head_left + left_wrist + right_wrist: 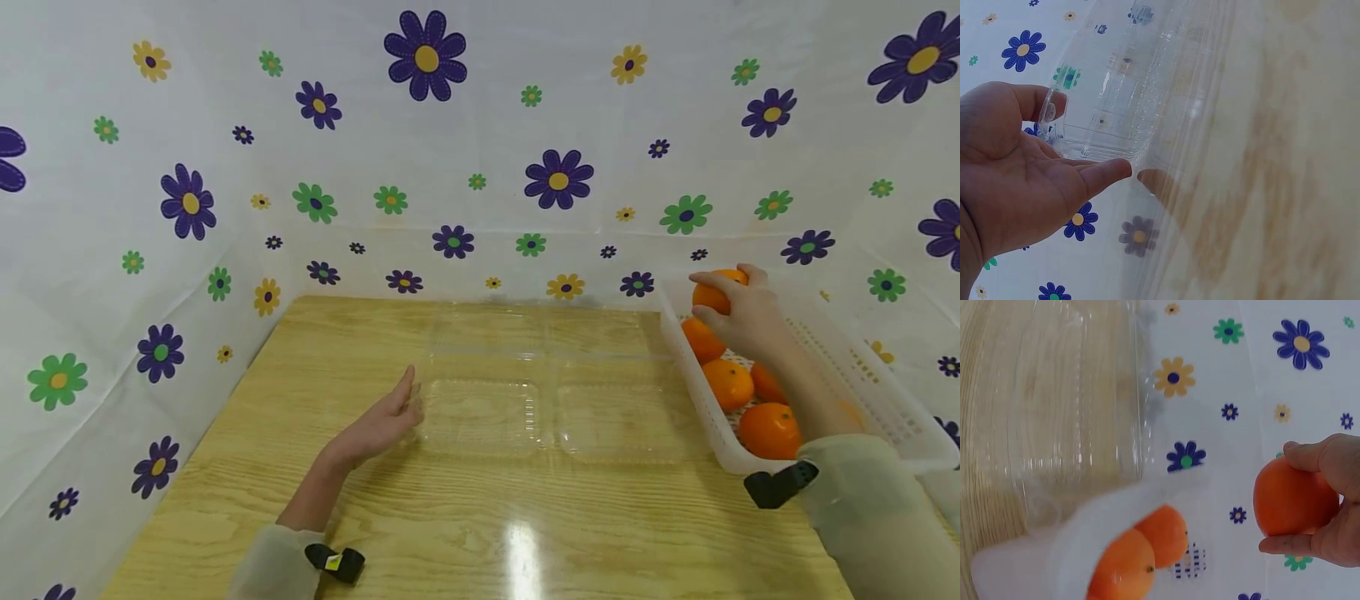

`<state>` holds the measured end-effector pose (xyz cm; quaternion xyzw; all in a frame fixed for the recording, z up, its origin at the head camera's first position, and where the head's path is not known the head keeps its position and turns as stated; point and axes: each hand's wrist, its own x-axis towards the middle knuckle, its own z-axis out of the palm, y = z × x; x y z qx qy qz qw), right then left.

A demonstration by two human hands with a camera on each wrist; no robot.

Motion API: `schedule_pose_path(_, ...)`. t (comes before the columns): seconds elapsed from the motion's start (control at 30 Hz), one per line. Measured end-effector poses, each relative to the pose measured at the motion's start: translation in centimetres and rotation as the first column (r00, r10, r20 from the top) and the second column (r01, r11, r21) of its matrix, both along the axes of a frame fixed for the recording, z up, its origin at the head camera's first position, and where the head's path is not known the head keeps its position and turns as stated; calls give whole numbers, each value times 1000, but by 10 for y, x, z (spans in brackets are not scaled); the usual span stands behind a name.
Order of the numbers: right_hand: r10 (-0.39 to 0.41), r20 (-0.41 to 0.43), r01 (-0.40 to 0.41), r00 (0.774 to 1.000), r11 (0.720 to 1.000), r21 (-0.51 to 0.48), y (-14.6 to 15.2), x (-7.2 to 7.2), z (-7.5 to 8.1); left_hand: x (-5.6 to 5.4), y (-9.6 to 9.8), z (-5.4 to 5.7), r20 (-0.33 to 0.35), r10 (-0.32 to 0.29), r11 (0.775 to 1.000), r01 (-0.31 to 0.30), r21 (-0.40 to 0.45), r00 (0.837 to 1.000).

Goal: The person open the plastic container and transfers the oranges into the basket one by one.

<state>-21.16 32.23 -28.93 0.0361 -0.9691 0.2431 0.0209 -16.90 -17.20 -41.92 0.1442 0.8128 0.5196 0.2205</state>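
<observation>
My right hand [750, 312] grips an orange [712, 293] between thumb and fingers, over the far end of a white plastic basket [705, 417]. In the right wrist view the held orange [1294, 499] shows against the flowered cloth, higher than the fruit in the basket. Several more oranges [770, 431] lie inside that basket. Two clear plastic boxes [480, 417] sit side by side on the table, clear flaps spread behind them. At the left box's outer edge is my left hand [378, 425], thumb raised, its extended fingers [1107, 177] against the see-through wall.
White cloth [480, 150] printed with flowers rises behind and along both sides of the wooden table [420, 533]. The basket's tall slotted wall [870, 367] stands on the right, close beside the right box [622, 421].
</observation>
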Motion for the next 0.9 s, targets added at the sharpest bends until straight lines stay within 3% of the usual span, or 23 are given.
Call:
schedule_pose_path(0.37,-72,116,65,991,996,67,36,-12,-13,1,-3,-2,10,1,1000,-1,12,1000)
schedule_pose_path(0.63,-157,218,135,963,985,109,53,-17,-32,0,-2,-5,10,-6,999,6,46,1000)
schedule_pose_path(0.9,-85,271,45,959,988,148,68,-21,-49,3,-1,-3,21,-6,998,4,58,1000)
